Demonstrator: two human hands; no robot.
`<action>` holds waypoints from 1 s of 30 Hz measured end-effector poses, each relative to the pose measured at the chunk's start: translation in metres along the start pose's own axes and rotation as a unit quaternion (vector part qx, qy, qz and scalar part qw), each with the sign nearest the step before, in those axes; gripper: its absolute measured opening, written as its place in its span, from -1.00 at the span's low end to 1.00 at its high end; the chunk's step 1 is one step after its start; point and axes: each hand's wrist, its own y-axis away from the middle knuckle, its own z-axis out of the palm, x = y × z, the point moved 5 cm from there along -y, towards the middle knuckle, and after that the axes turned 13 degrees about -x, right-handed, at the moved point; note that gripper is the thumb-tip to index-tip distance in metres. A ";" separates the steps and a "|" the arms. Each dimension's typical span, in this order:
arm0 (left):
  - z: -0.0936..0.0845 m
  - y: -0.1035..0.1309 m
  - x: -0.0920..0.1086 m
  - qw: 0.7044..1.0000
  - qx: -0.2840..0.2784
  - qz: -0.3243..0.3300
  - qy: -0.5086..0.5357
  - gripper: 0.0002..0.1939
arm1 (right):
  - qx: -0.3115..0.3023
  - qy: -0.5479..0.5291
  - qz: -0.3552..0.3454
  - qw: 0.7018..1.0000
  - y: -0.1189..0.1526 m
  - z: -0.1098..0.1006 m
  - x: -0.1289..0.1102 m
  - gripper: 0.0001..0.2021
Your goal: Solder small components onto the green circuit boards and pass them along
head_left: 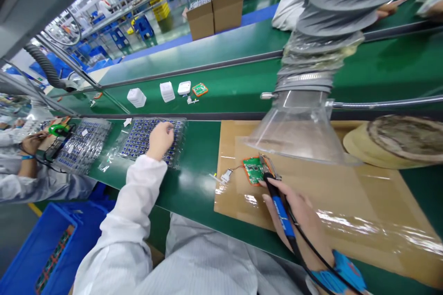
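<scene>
Gripping the soldering iron point(282, 213), the right hand point(309, 219) points its length up-left — whether the left hand point(161, 140) pinches, unclear.

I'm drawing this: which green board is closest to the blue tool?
The green board on the brown mat: the blue tool in the right hand reaches over it. Others, like the board beside the white case, are farther.

There are two white stacks point(167, 92), one blue-handled soldering iron point(283, 215) and one circuit board point(252, 170) on the mat point(346, 189).
</scene>
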 end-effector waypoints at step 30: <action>0.088 0.103 0.170 0.696 -0.361 0.121 0.608 -0.66 | 0.102 -0.271 0.036 0.956 -0.001 -0.017 -0.028 -0.71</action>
